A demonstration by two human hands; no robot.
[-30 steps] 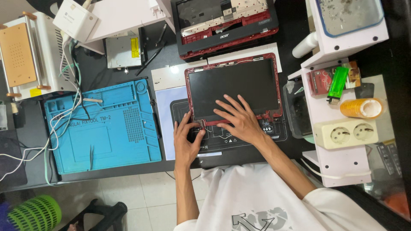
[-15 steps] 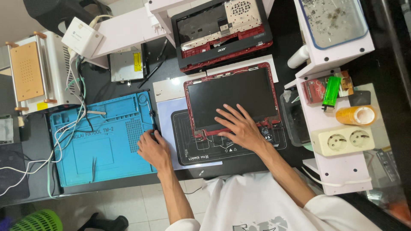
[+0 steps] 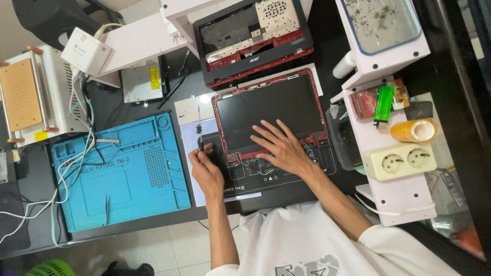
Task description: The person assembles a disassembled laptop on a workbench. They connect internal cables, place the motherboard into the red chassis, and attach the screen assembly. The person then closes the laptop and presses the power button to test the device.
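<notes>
- The red-framed laptop screen panel (image 3: pixel 269 115) lies flat, dark glass up, on a black work mat (image 3: pixel 276 171) marked with white outlines. Its red bezel runs all round, and a thin cable trails from its near edge.
- The right hand (image 3: pixel 280 148) rests on the panel's near right corner, fingers spread flat, pressing and grasping nothing.
- The left hand (image 3: pixel 206 171) sits just left of the panel, fingers pinched round a small dark tool (image 3: pixel 200 144) held upright near the panel's near left corner.
- Beyond the panel lies an opened laptop base (image 3: pixel 254 41), red-edged, its inner shell bare.
- Left of the panel sits a blue silicone repair mat (image 3: pixel 120 174) with moulded trays; white wires (image 3: pixel 66 168) cross its left side.
- Right of the panel stands a white shelf (image 3: pixel 396 184) bearing a green lighter (image 3: pixel 382 104), a roll of amber tape (image 3: pixel 413 130) and a cream double socket (image 3: pixel 401 160).
- The bench top (image 3: pixel 110 107) is black; pale floor tiles (image 3: pixel 169 250) show below its near edge.
</notes>
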